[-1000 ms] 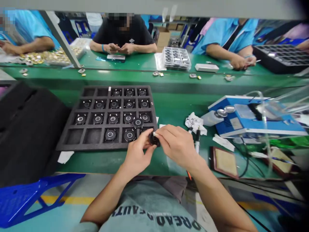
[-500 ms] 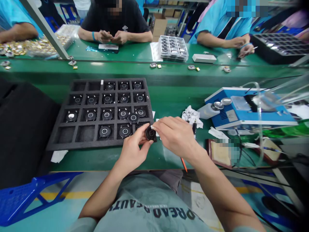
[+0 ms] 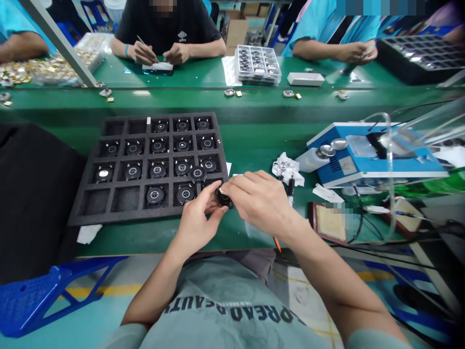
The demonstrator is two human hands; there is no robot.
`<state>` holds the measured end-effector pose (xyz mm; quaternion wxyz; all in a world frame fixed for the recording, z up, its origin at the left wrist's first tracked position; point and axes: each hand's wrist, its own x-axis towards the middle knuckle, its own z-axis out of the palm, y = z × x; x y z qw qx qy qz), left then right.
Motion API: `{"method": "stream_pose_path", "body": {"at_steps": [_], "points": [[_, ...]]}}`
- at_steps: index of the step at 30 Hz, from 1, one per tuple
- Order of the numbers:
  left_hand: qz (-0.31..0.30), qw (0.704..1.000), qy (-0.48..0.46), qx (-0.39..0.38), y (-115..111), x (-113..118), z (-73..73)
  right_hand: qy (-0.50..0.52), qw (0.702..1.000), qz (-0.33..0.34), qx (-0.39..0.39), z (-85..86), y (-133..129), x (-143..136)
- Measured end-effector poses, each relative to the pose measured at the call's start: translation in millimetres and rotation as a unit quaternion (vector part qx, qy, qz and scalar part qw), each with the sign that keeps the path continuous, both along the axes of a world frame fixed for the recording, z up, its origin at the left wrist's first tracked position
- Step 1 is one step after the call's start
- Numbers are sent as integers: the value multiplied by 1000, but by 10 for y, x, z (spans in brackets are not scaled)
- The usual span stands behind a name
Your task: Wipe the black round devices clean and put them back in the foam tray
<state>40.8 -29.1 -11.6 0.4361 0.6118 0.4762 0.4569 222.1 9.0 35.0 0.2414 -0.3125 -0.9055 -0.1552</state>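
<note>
Between thumb and fingers, my left hand (image 3: 201, 215) grips a round black watch body (image 3: 223, 198) over the near right corner of a black foam tray (image 3: 119, 217). My right hand (image 3: 259, 201) is pinched around a small white piece (image 3: 223, 191) that touches the face of the watch body; the fingers hide most of this piece. Similar black watch bodies lie in many of the tray's compartments, and one (image 3: 198, 173) rests on a divider. Two compartments at the near left and two at the far left hold none.
Right of my hands are crumpled tissue (image 3: 288, 168), a white bottle (image 3: 308, 163), a blue machine (image 3: 363, 165) with cables and a framed sponge pad (image 3: 329, 223). An orange-tipped tool (image 3: 277, 244) lies by the front edge. People work across the bench.
Both hands have shifted slightly left with the watch body, and my right fingers now cover more of it. The view has moved a little. Across the bench, a person now holds a thin tool.
</note>
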Motion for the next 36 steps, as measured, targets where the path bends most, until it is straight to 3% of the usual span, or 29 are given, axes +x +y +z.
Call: {"method": "stream_pose_path", "body": {"at_steps": [6,12,16,21,29,36], "points": [[1,999,-30,-23,6,1,24,-25,1000,13,9,25,-64,-50],[9,989,-116,-95,37,17,57,-35,999,7,20,-14,-150,31],[8,976,-184,-113,39,6,81,-5,998,-66,11,-114,-109,289],[0,971,-213,-112,42,-14,102,126,982,-138,-19,-215,-119,441],[7,977,-183,-112,26,-14,120,267,945,-92,-163,-254,-193,314],[8,978,-179,-107,17,17,107,244,952,-23,-183,-200,-188,207]]}}
